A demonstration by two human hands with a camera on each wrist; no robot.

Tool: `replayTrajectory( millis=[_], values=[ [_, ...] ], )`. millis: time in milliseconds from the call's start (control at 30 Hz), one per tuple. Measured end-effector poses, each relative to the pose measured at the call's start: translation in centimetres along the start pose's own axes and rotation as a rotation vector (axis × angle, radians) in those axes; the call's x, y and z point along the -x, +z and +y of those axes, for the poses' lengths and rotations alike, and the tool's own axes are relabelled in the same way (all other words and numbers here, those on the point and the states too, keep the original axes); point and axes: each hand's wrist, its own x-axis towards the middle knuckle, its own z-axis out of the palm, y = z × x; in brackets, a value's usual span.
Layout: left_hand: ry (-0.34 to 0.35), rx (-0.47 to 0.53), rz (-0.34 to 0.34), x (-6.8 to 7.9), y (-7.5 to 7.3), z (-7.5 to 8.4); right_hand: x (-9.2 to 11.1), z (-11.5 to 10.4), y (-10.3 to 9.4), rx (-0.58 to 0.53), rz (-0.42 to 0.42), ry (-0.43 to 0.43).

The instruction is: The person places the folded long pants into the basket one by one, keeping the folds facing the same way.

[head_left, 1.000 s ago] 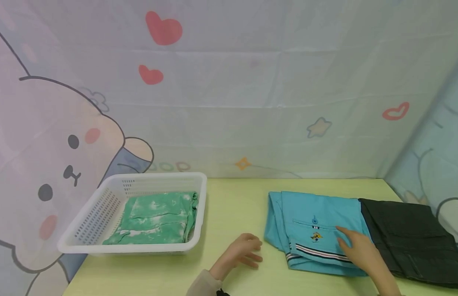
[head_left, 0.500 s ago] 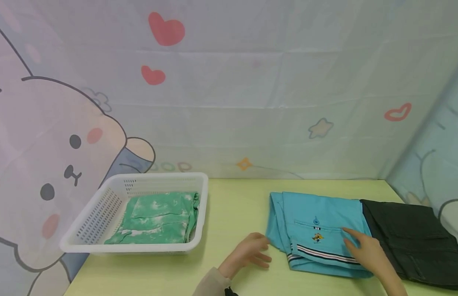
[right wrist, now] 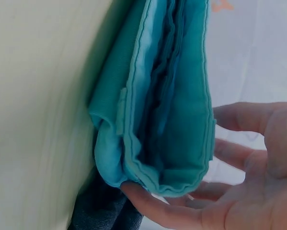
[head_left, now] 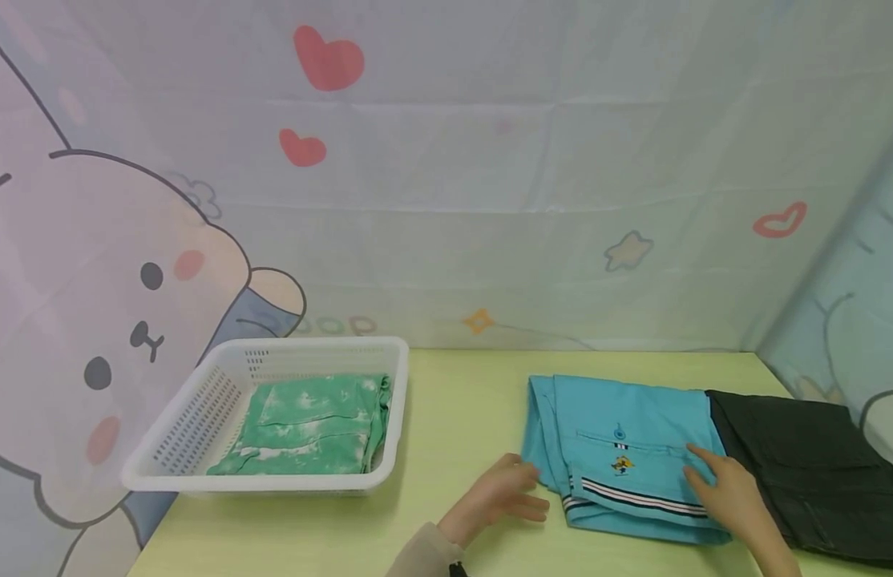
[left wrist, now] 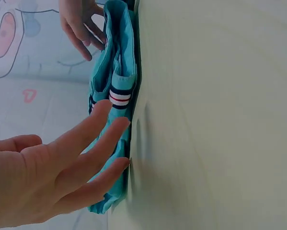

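Light-blue folded pants (head_left: 634, 417), with striped bands and a small embroidered figure, lie on the table in the head view. My left hand (head_left: 499, 498) is just off their front left corner, fingers loosely spread. In the left wrist view its fingers (left wrist: 93, 153) come in front of the striped edge; whether they touch it cannot be told. My right hand (head_left: 731, 493) is at the right side of the pants, fingers relaxed over the waistband end. In the right wrist view the waistband (right wrist: 181, 184) opening shows, with fingertips (right wrist: 136, 194) touching its end.
Black folded pants (head_left: 814, 473) lie right beside the blue ones. At the left of the table (head_left: 454, 417) stands a white basket (head_left: 273, 484) holding a green and white folded garment (head_left: 313, 425). A printed cloth (head_left: 446, 176) hangs behind.
My left hand has moved right, closer to the blue pants. My right hand has shifted slightly right and down along them. The head view has turned a little to the left.
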Motion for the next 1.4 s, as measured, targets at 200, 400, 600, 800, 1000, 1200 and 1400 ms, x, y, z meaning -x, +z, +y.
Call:
replayTrajectory(
  millis=[200,400,600,800,1000,1200,1400],
  values=[
    [-0.008,0.12,0.022,-0.5,0.4,0.1,-0.4,0.2,-0.5,0.003,-0.067,0.104],
    [-0.027,0.164,0.02,-0.8,0.4,0.2,-0.4,0.3,-0.6,0.015,-0.098,0.129],
    [-0.03,0.176,0.021,-1.2,0.5,0.2,-0.2,0.3,-0.5,0.023,-0.12,0.136],
    [-0.032,0.163,0.045,-1.3,0.7,0.3,0.2,0.4,-0.4,-0.001,-0.181,0.218],
    [-0.033,0.142,0.083,-1.3,0.6,0.3,0.5,0.6,-0.4,-0.031,-0.224,0.277],
    [-0.02,0.172,0.121,-1.3,0.6,0.3,0.5,0.6,-0.3,-0.053,-0.241,0.312],
    [-0.006,0.16,0.122,-1.5,0.6,0.1,0.5,0.5,0.1,-0.046,-0.248,0.33]
  ],
)
